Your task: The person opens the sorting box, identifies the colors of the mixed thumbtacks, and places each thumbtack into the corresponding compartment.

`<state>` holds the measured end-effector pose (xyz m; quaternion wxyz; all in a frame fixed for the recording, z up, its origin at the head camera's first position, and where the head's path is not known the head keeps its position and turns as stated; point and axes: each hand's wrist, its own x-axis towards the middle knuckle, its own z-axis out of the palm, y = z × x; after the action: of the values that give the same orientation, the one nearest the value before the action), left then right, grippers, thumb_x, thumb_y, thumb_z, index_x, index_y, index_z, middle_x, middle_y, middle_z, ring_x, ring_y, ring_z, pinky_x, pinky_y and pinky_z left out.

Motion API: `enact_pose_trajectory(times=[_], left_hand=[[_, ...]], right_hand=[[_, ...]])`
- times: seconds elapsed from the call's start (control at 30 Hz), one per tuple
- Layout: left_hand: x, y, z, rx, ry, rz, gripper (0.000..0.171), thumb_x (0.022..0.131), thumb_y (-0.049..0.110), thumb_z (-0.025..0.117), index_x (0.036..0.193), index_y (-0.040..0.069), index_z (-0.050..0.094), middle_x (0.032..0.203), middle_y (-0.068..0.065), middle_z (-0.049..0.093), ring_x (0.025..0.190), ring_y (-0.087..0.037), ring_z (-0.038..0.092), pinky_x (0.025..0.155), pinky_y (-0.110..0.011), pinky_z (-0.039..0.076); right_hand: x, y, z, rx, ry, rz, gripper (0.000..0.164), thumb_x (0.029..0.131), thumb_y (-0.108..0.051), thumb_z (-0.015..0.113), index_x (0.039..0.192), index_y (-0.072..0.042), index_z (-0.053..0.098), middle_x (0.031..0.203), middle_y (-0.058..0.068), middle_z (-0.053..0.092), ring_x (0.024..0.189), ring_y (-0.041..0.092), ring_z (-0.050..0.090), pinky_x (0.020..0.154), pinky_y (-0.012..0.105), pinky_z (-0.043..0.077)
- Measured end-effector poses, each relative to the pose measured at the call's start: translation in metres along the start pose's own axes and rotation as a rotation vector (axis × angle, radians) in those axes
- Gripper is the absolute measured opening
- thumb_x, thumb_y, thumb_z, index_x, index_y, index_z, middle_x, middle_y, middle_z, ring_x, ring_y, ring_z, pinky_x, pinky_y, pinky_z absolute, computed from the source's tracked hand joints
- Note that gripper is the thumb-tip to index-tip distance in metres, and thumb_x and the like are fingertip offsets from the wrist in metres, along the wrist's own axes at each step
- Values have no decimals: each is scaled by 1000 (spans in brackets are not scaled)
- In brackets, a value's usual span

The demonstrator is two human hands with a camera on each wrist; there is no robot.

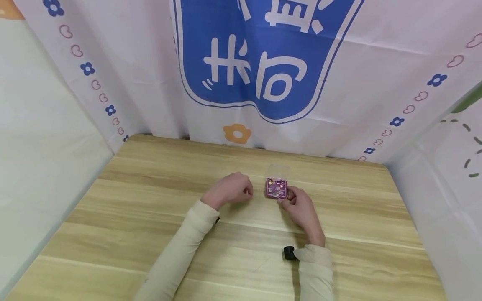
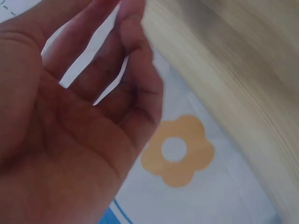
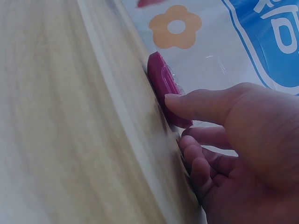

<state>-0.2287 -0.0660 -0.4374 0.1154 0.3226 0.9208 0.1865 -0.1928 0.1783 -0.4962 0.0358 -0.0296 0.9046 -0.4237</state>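
Note:
A small purple compartment box (image 1: 276,188) sits on the wooden table with its clear lid (image 1: 279,171) raised at the back. Small colourful bits lie in its several compartments. My right hand (image 1: 301,209) holds the box by its near right corner; in the right wrist view the thumb (image 3: 187,105) presses on the box's magenta side (image 3: 163,81). Left of the box hovers my left hand (image 1: 231,190), apart from it, fingers bent inward. Its fingertips run out of the left wrist view at the top, and I cannot tell whether they pinch anything.
The light wooden table (image 1: 150,200) reaches back to a hanging white cloth (image 1: 150,92) with a blue printed emblem and an orange flower. White cloth walls (image 1: 45,125) stand at both sides. A black band piece (image 1: 289,253) shows at the right cuff.

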Motion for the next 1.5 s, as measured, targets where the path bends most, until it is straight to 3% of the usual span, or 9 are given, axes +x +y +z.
enact_pose_trajectory(times=[0.17,0.3,0.47,0.57,0.67,0.8,1.03,1.5], left_hand=[[-21,-3,-2,-26,-68,-113,11,82,14,70,93,15,74,92,2,68,72,-9,56,67,-29,51],[-30,-3,0,-17,-142,-181,18,80,19,73,97,14,69,95,0,65,77,-14,56,68,-33,50],[-29,-5,5,-14,-115,-158,14,78,15,73,91,13,67,86,2,62,69,-14,55,61,-30,49],[-27,-4,7,-16,-101,-143,10,76,13,72,78,14,62,72,5,55,58,-10,49,52,-26,44],[-26,-3,10,-15,-91,-135,28,75,9,69,60,16,47,56,7,35,46,-6,33,42,-22,29],[-27,-3,14,-9,-72,-116,41,71,3,62,52,18,29,51,8,17,42,-5,16,40,-22,15],[-24,-4,17,13,-39,-83,39,68,-4,51,46,20,30,46,9,18,39,-2,17,36,-19,15],[-24,-4,17,66,34,-12,40,66,-7,47,44,21,31,45,11,17,40,-2,15,37,-19,16]], right_hand=[[1,1,0,-6,-7,0,59,83,-20,71,132,0,47,94,10,55,81,22,49,68,36,47],[0,2,1,-13,-11,2,59,83,-21,71,132,1,47,95,10,55,81,22,50,68,36,47],[1,0,0,-9,4,-1,58,83,-20,71,132,1,47,94,10,55,80,22,49,66,36,46],[0,0,0,-7,9,-8,58,83,-20,72,131,1,48,93,10,55,80,22,50,66,36,47],[0,1,0,-9,6,-16,59,83,-20,72,131,2,48,94,10,55,80,22,50,66,36,47],[1,2,0,-7,6,-17,59,83,-21,72,131,1,48,94,10,55,80,22,50,67,36,47],[2,3,-1,-6,10,-21,58,83,-20,72,131,1,48,93,10,56,79,22,50,67,36,47],[0,-2,-2,12,12,-12,56,83,-19,71,131,1,48,94,12,55,80,22,50,69,36,47]])
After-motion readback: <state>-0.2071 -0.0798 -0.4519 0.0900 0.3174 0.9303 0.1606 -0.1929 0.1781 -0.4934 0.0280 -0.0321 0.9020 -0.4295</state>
